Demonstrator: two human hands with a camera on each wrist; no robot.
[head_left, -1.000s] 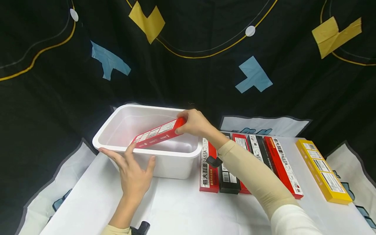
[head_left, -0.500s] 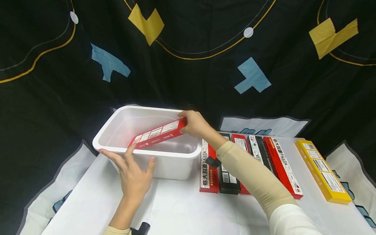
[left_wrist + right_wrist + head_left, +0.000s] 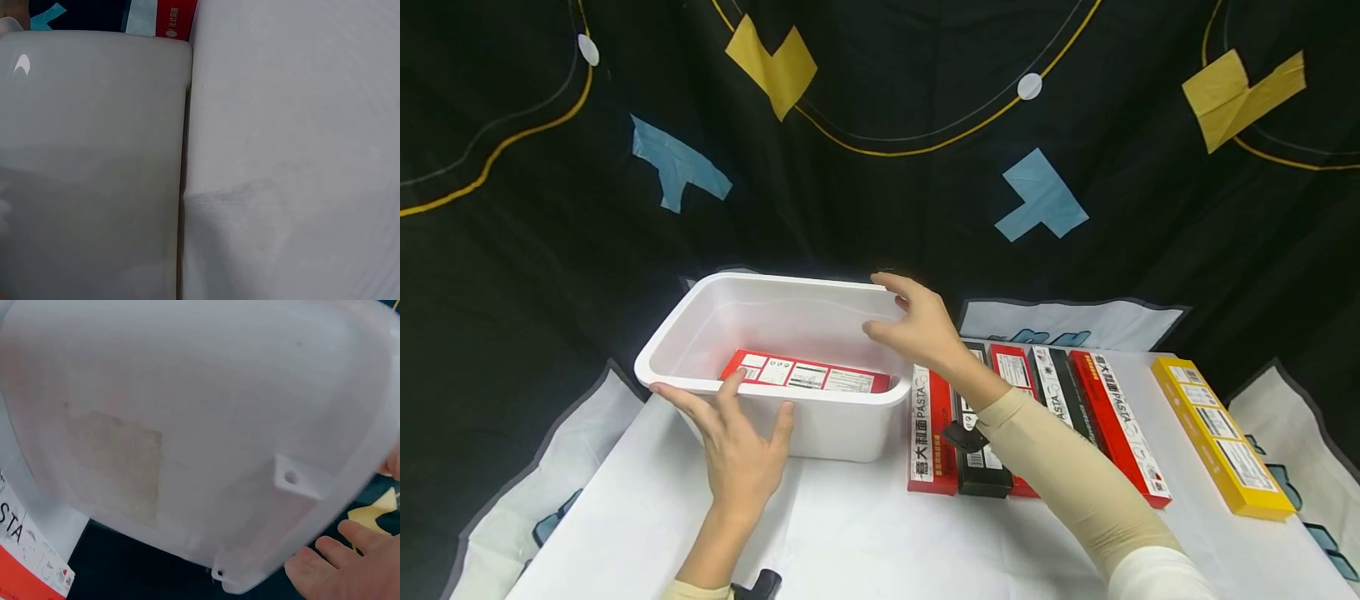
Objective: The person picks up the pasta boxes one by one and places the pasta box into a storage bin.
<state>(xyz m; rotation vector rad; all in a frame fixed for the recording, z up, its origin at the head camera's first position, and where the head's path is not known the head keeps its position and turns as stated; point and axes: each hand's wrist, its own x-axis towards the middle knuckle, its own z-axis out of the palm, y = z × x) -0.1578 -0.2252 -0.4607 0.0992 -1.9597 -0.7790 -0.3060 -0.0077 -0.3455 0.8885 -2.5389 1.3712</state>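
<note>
A white plastic bin (image 3: 831,425) stands at the left of the table. Inside, along the near wall, lies a red pasta box (image 3: 808,374) with its label side up; the rim hides its lower part. My left hand (image 3: 741,454) rests against the bin's front, fingertips at the rim and thumb spread on the wall. Over the bin's right end is my right hand (image 3: 917,325), fingers apart and holding nothing. The right wrist view shows the bin's outer end wall (image 3: 219,381) beside the right fingers (image 3: 334,559). In the left wrist view the bin wall (image 3: 94,119) fills the left side.
Right of the bin, several red and black pasta boxes lie side by side, among them a red one (image 3: 1120,425) and a black one (image 3: 985,483). My right forearm crosses over them. A yellow box (image 3: 1225,442) lies farther right on the white table (image 3: 887,533). Behind hangs a black cloth (image 3: 880,217).
The red pasta box, earlier tilted in my right hand, has been let go and lies down in the bin. My right hand has opened and shifted slightly right. The left hand stays put.
</note>
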